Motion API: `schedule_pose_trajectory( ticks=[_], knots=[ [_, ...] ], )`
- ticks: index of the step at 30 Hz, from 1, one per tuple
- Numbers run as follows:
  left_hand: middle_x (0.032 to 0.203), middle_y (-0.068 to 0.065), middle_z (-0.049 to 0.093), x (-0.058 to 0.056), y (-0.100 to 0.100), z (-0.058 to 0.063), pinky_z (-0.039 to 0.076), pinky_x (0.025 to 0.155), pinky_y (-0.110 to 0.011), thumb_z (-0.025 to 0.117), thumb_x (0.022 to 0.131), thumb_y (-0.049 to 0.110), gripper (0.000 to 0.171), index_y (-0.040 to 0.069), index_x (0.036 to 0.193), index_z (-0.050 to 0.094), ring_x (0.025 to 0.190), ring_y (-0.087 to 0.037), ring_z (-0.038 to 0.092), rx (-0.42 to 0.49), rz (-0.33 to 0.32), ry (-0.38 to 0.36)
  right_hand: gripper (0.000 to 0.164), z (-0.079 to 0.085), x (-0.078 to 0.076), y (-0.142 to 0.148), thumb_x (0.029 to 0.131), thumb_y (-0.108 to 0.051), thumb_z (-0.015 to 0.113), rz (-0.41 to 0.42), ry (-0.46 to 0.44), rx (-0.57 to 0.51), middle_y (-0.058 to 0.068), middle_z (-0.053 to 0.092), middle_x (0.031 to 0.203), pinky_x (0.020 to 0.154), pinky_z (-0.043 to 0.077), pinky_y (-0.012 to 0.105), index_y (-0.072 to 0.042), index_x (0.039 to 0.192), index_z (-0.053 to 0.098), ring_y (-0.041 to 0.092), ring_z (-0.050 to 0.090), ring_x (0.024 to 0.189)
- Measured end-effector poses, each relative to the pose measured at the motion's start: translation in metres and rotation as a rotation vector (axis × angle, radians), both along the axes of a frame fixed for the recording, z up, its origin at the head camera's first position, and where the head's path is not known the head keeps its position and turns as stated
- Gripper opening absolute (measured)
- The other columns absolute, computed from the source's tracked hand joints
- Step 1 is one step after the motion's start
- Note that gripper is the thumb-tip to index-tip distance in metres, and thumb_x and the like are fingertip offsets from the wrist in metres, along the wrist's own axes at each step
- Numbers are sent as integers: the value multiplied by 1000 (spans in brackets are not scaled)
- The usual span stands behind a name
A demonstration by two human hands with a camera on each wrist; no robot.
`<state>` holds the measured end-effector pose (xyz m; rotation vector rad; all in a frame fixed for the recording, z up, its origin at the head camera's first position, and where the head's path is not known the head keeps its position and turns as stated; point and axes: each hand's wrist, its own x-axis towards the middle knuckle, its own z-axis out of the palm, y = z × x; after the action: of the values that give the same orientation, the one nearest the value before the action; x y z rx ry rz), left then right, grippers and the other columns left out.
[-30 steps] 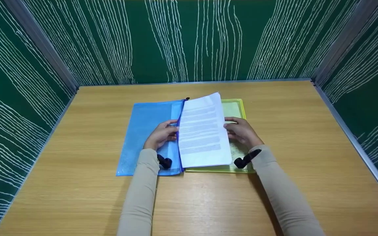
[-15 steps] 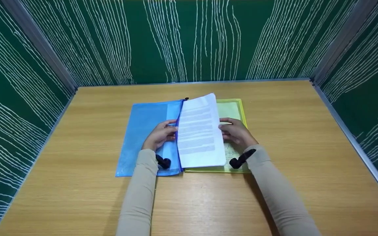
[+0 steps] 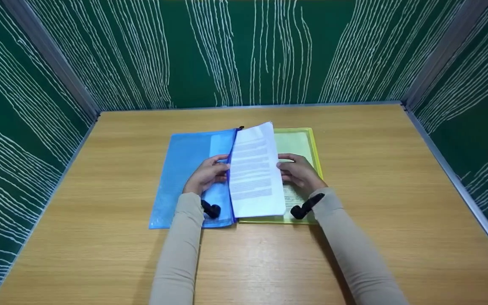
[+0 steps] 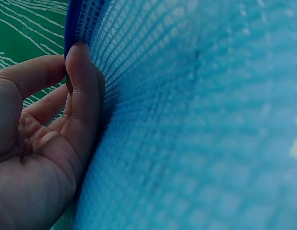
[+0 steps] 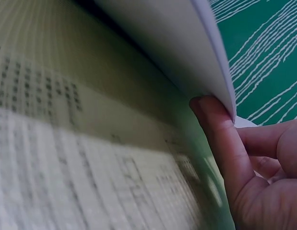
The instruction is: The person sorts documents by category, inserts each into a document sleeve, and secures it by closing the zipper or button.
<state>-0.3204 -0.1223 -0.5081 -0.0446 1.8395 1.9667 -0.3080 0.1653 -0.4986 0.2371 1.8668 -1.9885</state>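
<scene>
A blue mesh zip pouch (image 3: 187, 178) lies left of centre in the head view, its dark blue edge raised on the right. My left hand (image 3: 206, 174) pinches that edge between thumb and fingers; the left wrist view shows the mesh (image 4: 196, 124) bulging away from the thumb. A stack of printed paper (image 3: 254, 173) is partly inside the pouch, its left part showing pale through the blue. My right hand (image 3: 301, 173) pinches the stack's right edge. Below the stack lies a yellow-edged mesh pouch (image 3: 314, 146) with a printed sheet visible in it.
The wooden table (image 3: 396, 190) spreads out on both sides and in front of the pouches. Green walls (image 3: 206, 55) with white wavy lines stand at the back, left and right. A black wrist camera (image 3: 307, 206) sits on each wrist.
My right hand has moved left, pushing the paper stack further into the blue pouch. More of the yellow-edged pouch shows at the right. The left hand has hardly moved.
</scene>
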Motion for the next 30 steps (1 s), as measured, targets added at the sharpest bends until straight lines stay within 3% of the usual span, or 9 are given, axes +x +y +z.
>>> schedule_pose_trajectory(
  ticks=[10, 23, 30],
  knots=[
    [96, -6, 60, 1, -1, 1, 52, 66, -26, 59, 94, 9, 53, 12, 144, 42, 77, -15, 60, -14, 5, -12, 44, 2, 2, -16, 94, -9, 59, -2, -16, 17, 0, 58, 74, 54, 51, 21, -10, 137, 48, 9, 55, 59],
    [94, -6, 58, 3, -1, 1, 53, 64, -27, 57, 95, 7, 52, 11, 144, 42, 74, -15, 59, 13, 2, 3, 46, -2, 0, -33, 95, -8, 57, 23, 9, 0, 2, 61, 88, 57, 52, 21, -7, 139, 47, 9, 60, 66],
    [92, -6, 58, 4, -1, 1, 52, 63, -26, 59, 94, 8, 51, 12, 143, 44, 73, -15, 59, 8, -1, 2, 45, -3, 0, -40, 94, -6, 57, -3, 14, -28, 4, 61, 92, 59, 53, 22, -4, 138, 48, 10, 62, 69]
  ],
)
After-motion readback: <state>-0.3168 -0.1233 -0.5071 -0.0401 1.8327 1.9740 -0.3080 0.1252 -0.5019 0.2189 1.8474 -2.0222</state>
